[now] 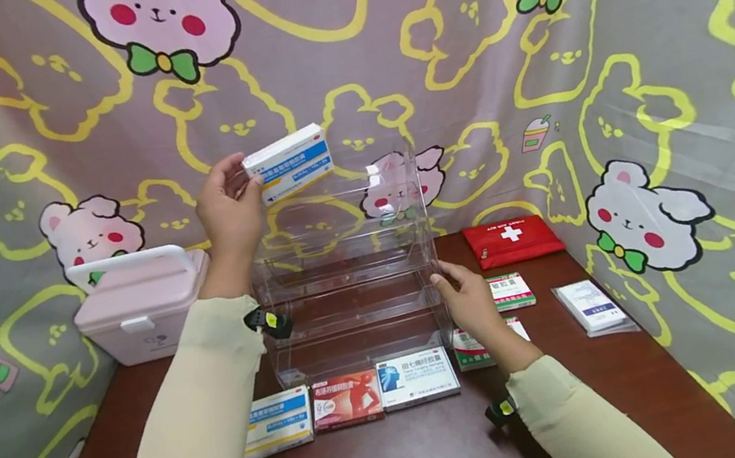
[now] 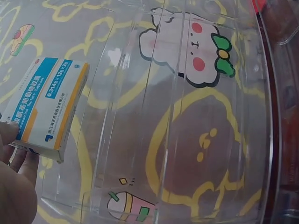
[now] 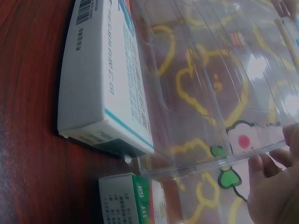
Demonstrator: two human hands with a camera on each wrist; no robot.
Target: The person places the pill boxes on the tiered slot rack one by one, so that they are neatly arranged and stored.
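Observation:
My left hand (image 1: 232, 215) pinches one end of a white, blue and yellow medicine box (image 1: 291, 164), raised at the upper left of a clear plastic tiered display rack (image 1: 353, 319). Close up in the left wrist view, the same medicine box (image 2: 49, 105) overlaps the rack's top tiers, its printed face outward. Lower down, my right hand (image 1: 470, 297) holds the rack's right side edge between thumb and fingers. The right wrist view shows those fingers (image 3: 268, 163) at the rim of the clear side wall. No boxes show on the rack's tiers.
Along the rack's front lie a blue-and-white box (image 1: 277, 422), a red box (image 1: 347, 399) and a white box (image 1: 417, 377). Green-and-white boxes (image 1: 513, 291), a red first aid pouch (image 1: 514, 240) and a white packet (image 1: 592, 306) lie right. A pink case (image 1: 140, 307) stands left.

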